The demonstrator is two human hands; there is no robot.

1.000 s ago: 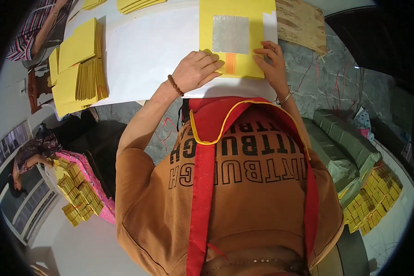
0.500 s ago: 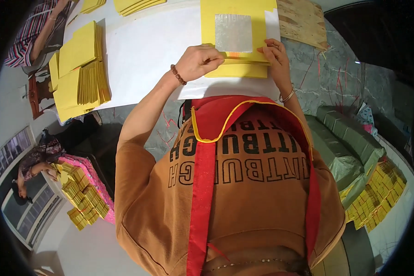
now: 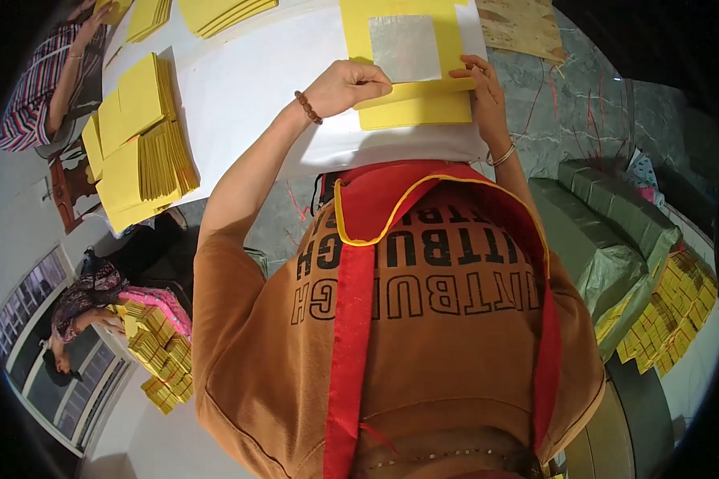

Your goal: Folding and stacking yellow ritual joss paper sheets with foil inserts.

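A yellow paper sheet with a silver foil square on it lies at the table's near edge. Its near part is folded up in a narrow strip along the foil's lower edge. My left hand is closed in a pinch on the strip's left end. At the other end, my right hand grips the strip between bent fingers and thumb. More yellow paper lies flat below the fold, toward me.
Stacked yellow paper stands on the white-covered table at the left, with more piles at the far edge. Two other people are at the left, one in a striped shirt. Green-wrapped bundles and yellow stacks lie at the right.
Both hands have moved slightly away from me with the strip, which now looks wider and hides the orange mark below the foil. The view has shifted a little.
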